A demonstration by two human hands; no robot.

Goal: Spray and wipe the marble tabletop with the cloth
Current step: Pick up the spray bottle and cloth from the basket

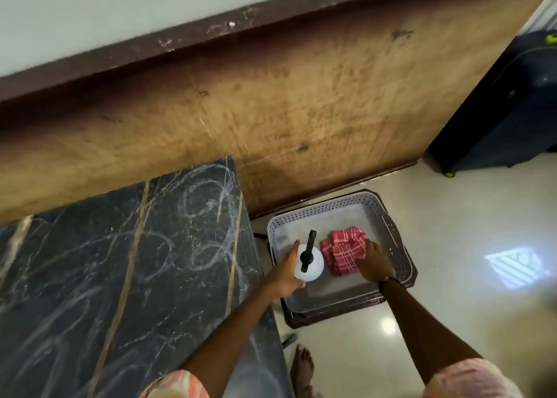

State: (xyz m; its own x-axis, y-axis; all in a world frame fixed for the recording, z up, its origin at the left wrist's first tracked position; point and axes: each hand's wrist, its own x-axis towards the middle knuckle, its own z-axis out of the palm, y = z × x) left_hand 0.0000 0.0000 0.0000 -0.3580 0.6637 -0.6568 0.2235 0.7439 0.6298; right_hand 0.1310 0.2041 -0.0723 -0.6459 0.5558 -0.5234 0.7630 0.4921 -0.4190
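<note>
Spray bottle (309, 262): body hidden beneath its cap. Right hand (375, 263): fingertips hidden in the cloth (343, 254). Marble tabletop (120, 262): cut by left and bottom edges. Suitcase (509, 105): cropped at right.

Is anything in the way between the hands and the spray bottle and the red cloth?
No. The left hand is already around the white spray bottle, and the right hand is on the red checked cloth. Both sit in the basket beside the marble tabletop.

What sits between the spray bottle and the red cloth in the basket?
Nothing: in the head view only a narrow strip of bare basket floor separates the spray bottle from the red cloth.
</note>
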